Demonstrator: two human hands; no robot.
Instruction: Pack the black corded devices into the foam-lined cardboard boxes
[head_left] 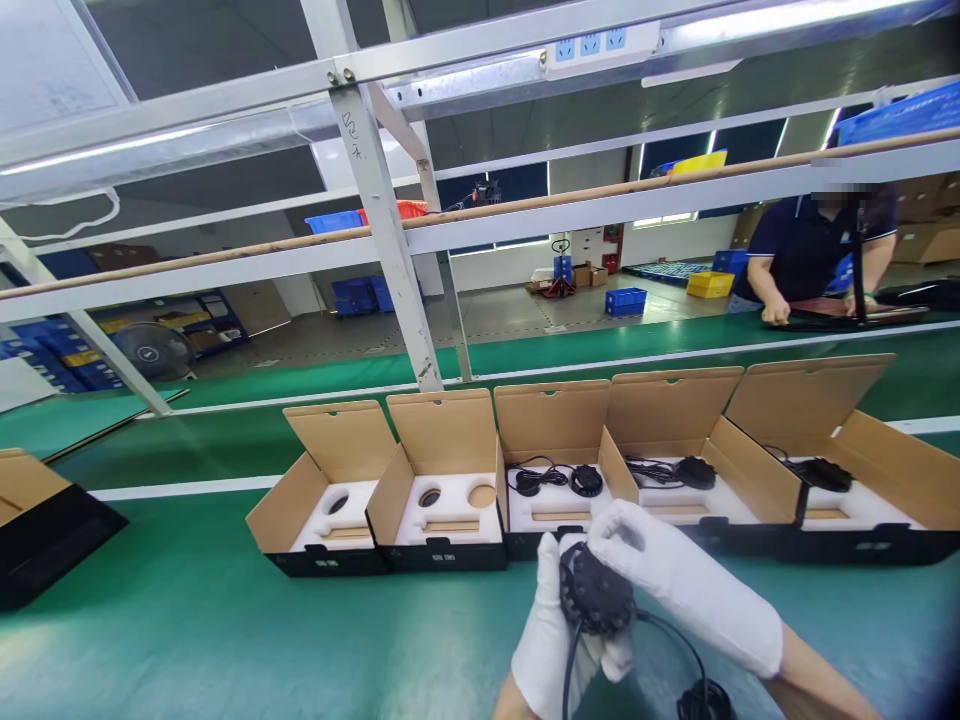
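Both my hands wear white gloves and meet over the green belt [225, 620] near the front edge. My left hand [547, 640] cups a round black device [592, 595] from below. My right hand [675, 575] is closed over its top. A black cable [675, 640] runs from the device down to a coiled bundle [705, 700] at the bottom. Just beyond my hands stands a row of open cardboard boxes with white foam inserts. The second box [446, 500] has vacant foam cutouts, and the third box [555, 480] holds a black device and a coiled cable.
The leftmost box [330, 500] also has bare foam; two boxes at right [690, 470] [825, 475] hold black devices. A black-sided box [37, 520] sits at far left. A metal frame post [390, 250] rises behind. Another person [810, 250] works across the line.
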